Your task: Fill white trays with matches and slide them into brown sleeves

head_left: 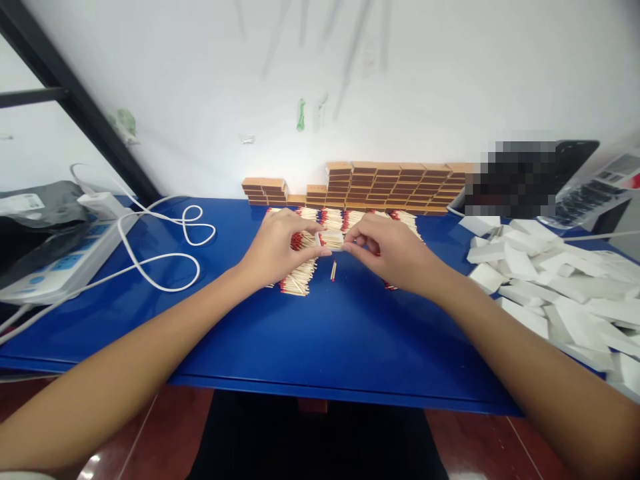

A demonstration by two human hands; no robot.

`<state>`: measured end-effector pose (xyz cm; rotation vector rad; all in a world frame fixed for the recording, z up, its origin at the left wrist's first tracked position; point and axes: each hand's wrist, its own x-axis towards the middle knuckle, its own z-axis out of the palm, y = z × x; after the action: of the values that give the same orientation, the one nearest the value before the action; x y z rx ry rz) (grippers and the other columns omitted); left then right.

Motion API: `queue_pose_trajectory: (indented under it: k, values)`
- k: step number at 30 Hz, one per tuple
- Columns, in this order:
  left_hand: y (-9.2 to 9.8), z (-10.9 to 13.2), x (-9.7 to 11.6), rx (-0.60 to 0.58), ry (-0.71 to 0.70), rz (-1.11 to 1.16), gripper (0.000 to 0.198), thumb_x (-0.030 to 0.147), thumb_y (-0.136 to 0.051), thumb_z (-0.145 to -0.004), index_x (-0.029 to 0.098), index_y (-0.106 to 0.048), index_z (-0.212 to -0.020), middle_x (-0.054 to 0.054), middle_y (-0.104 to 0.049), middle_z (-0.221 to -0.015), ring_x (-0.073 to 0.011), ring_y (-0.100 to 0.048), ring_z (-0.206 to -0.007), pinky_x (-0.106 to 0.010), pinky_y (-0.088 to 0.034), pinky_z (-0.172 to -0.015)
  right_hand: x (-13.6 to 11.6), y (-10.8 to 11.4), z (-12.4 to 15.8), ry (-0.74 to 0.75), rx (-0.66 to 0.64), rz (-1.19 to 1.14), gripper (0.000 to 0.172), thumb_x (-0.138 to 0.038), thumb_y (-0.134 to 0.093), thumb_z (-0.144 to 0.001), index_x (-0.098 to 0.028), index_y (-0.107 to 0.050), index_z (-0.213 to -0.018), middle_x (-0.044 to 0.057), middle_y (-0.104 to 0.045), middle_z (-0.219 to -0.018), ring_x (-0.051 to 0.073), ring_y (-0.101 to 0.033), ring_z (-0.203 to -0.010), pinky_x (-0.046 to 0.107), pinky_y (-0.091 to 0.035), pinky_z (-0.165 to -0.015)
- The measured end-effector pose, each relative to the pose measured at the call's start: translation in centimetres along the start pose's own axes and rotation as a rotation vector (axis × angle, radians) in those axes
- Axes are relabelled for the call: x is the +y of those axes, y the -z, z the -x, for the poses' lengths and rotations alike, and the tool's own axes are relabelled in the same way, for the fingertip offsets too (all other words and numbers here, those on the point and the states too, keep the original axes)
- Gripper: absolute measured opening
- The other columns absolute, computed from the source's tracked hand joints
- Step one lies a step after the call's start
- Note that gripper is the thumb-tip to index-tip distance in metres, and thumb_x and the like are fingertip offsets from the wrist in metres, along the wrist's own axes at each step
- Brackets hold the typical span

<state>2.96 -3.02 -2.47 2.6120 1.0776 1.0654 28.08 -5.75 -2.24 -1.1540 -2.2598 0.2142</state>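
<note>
Between my two hands is a small white matchbox tray (331, 240) with red-headed matches lying in it. My left hand (280, 247) pinches its left end between thumb and fingers. At the tray's right end, my right hand (383, 248) has its thumb and index finger closed on the edge; the other fingers are curled. Piles of loose matches (299, 277) lie under and beside my left hand, and more matches (355, 219) are heaped behind both hands. A couple of single matches (333, 271) lie on the blue table just in front of the tray.
Stacked brown matchboxes (390, 183) line the wall. White empty trays (560, 273) are heaped at the right, near a phone (575, 157), partly pixelated. A power strip (70, 257) and a looping white cable (183, 290) lie on the left of the blue table (320, 347).
</note>
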Motion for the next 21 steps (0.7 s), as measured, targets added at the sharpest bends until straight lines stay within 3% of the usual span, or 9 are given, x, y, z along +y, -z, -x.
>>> queue_pose_trajectory:
  k: [8, 14, 21]
  values:
    - [-0.18, 0.12, 0.11, -0.019, -0.003, 0.026, 0.035, 0.050, -0.089, -0.084, 0.024, -0.082, -0.106, -0.003, -0.081, -0.095, -0.0229, -0.068, -0.090, -0.038, -0.049, -0.086, -0.05, -0.40, 0.06, 0.006, -0.076, -0.028, 0.010, -0.025, -0.057, -0.099, -0.022, -0.062, -0.091, 0.006, -0.064, -0.090, 0.020, -0.057, -0.078, 0.033, -0.040, -0.070]
    - [-0.30, 0.16, 0.03, -0.022, -0.030, 0.046, 0.037, 0.044, -0.095, -0.077, 0.024, -0.082, -0.105, -0.002, -0.080, -0.092, -0.0216, -0.067, -0.087, -0.036, -0.049, -0.083, -0.23, -0.47, 0.35, 0.007, -0.091, -0.002, 0.010, -0.026, -0.056, -0.100, -0.021, -0.063, -0.094, 0.006, -0.062, -0.092, 0.019, -0.057, -0.079, 0.032, -0.041, -0.071]
    - [-0.18, 0.17, 0.18, -0.045, -0.045, 0.041, 0.036, 0.049, -0.091, -0.081, 0.024, -0.082, -0.105, -0.002, -0.079, -0.090, -0.0220, -0.067, -0.086, -0.036, -0.048, -0.082, -0.36, -0.39, 0.23, 0.006, -0.137, 0.004, 0.014, -0.029, -0.054, -0.103, -0.022, -0.061, -0.093, 0.006, -0.062, -0.092, 0.020, -0.057, -0.080, 0.032, -0.041, -0.071]
